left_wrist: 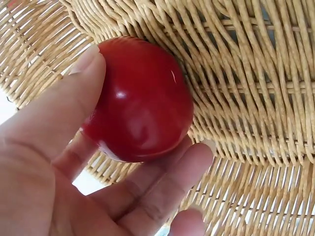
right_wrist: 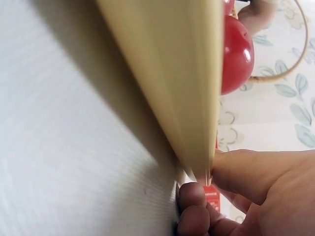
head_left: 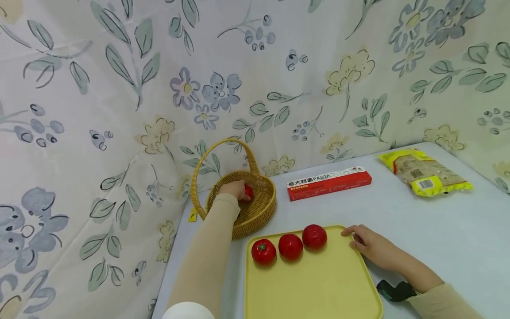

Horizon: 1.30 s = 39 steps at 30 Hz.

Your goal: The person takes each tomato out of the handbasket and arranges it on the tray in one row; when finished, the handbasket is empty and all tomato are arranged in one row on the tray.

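Inside a round wicker basket [head_left: 263,212] with a tall handle, my left hand [head_left: 234,190] grips a red tomato [left_wrist: 142,101]. The thumb [left_wrist: 91,66] lies on one side of it and the fingers curl round underneath, close to the woven wall. My right hand [head_left: 376,248] pinches the far right corner of a yellow tray [head_left: 314,288], thumb on one side of the rim and fingertips [right_wrist: 193,221] on the other. Along the tray's far side sit three more tomatoes: a left one [head_left: 264,252] with its green stem up, a middle one [head_left: 291,247] and a right one [head_left: 314,237].
A red and white pasta box [head_left: 330,182] lies behind the tray, to the right of the basket. Farther right is a yellow, partly see-through food bag [head_left: 424,173]. A flowered cloth [head_left: 255,88] hangs behind and left of the white table [head_left: 446,230].
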Each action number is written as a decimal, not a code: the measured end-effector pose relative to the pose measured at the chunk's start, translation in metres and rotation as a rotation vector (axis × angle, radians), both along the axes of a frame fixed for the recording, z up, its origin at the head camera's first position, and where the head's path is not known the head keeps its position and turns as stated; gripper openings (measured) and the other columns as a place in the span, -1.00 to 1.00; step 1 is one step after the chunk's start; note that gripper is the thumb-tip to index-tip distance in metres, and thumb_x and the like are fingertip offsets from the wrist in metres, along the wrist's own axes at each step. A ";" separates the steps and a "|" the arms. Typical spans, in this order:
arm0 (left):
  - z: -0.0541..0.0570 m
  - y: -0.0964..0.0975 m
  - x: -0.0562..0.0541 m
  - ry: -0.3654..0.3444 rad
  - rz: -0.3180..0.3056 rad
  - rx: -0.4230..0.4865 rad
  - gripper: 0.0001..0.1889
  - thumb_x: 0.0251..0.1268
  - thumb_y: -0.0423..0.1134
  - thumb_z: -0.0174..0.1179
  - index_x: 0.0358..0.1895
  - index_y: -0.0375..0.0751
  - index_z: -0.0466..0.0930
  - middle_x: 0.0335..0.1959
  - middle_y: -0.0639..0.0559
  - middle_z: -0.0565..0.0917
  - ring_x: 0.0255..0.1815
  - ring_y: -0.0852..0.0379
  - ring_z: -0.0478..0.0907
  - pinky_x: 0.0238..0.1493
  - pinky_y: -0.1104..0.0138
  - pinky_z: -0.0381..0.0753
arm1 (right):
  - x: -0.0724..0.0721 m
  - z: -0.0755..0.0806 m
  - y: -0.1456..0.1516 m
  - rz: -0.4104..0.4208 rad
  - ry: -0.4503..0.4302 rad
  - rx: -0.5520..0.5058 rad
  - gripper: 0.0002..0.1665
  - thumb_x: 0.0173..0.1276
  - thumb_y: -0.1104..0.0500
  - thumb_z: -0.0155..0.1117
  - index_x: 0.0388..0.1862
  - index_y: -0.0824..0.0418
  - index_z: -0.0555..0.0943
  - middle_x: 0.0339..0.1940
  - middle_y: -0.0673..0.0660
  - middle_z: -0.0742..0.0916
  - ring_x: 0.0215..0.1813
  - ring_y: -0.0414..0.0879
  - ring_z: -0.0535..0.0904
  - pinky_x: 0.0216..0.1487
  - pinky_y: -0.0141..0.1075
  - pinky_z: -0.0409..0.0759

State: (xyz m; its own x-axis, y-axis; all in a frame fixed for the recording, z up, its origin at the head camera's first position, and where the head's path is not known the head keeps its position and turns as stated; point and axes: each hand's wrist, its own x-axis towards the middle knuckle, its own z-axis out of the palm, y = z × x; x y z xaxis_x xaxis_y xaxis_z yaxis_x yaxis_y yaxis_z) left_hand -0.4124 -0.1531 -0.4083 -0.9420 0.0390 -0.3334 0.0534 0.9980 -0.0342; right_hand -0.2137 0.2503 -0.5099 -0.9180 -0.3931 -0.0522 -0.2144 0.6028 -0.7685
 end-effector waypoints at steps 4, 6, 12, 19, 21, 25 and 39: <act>0.006 0.003 0.006 0.036 -0.004 -0.008 -0.19 0.45 0.10 0.34 0.64 -0.06 0.24 0.41 -0.17 0.56 0.36 -0.18 0.52 0.34 -0.10 0.48 | 0.001 0.001 -0.001 0.004 0.002 -0.003 -0.64 0.57 0.21 0.27 0.28 0.15 0.53 -0.09 0.07 0.51 -0.02 0.02 0.45 -0.13 -0.29 0.45; 0.013 0.008 0.013 0.053 0.006 0.003 -0.21 0.46 0.10 0.33 0.62 -0.09 0.27 0.38 -0.19 0.57 0.33 -0.20 0.53 0.33 -0.10 0.49 | 0.001 0.001 -0.001 0.005 0.005 -0.002 -0.64 0.57 0.21 0.26 0.28 0.15 0.53 -0.08 0.07 0.52 -0.02 0.02 0.45 -0.13 -0.30 0.46; 0.048 0.033 0.037 0.088 -0.014 0.005 -0.24 0.50 0.12 0.28 0.59 -0.17 0.28 0.36 -0.22 0.58 0.32 -0.22 0.53 0.35 -0.10 0.47 | 0.002 0.003 0.001 -0.003 0.011 0.009 -0.64 0.57 0.21 0.26 0.28 0.16 0.53 -0.05 0.08 0.54 -0.01 0.02 0.45 -0.10 -0.29 0.49; 0.070 0.070 0.060 0.155 -0.119 -0.020 -0.22 0.47 0.21 0.26 0.57 -0.15 0.28 0.25 -0.18 0.65 0.16 -0.11 0.63 0.21 -0.03 0.58 | 0.004 0.003 0.003 -0.005 0.011 0.004 -0.63 0.57 0.20 0.26 0.29 0.16 0.52 0.04 0.11 0.56 0.04 0.04 0.46 -0.03 -0.28 0.55; 0.075 0.084 0.071 0.186 -0.160 -0.022 -0.24 0.45 0.22 0.28 0.53 -0.12 0.33 0.20 -0.15 0.67 0.08 -0.08 0.64 0.13 0.01 0.63 | 0.004 0.003 0.003 0.002 0.013 -0.001 -0.63 0.58 0.20 0.26 0.29 0.16 0.52 0.03 0.10 0.56 0.03 0.04 0.46 -0.04 -0.29 0.54; 0.078 0.116 0.098 0.256 -0.276 -0.017 -0.28 0.39 0.26 0.31 0.45 -0.04 0.39 0.10 -0.06 0.69 -0.02 0.00 0.65 -0.01 0.09 0.69 | 0.002 0.005 0.001 0.023 0.038 -0.010 -0.65 0.59 0.21 0.24 0.29 0.17 0.52 -0.10 0.05 0.52 -0.04 -0.03 0.44 -0.13 -0.30 0.45; 0.020 0.211 0.165 0.276 -0.627 -0.100 -0.31 0.26 0.32 0.38 0.40 0.28 0.40 0.05 0.14 0.66 -0.06 0.20 0.55 -0.13 0.31 0.66 | 0.002 0.002 0.002 -0.013 0.025 -0.047 -0.49 0.53 0.21 0.31 0.32 0.37 0.39 -0.32 0.03 0.48 -0.28 -0.11 0.43 -0.31 -0.33 0.44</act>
State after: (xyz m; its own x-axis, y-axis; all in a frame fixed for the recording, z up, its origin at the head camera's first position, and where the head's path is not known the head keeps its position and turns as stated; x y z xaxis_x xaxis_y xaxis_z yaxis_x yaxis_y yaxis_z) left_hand -0.2473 0.0582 -0.3880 -0.8023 0.5857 -0.1151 0.5956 0.7726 -0.2200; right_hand -0.2116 0.2527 -0.5079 -0.9237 -0.3830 -0.0111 -0.2264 0.5688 -0.7907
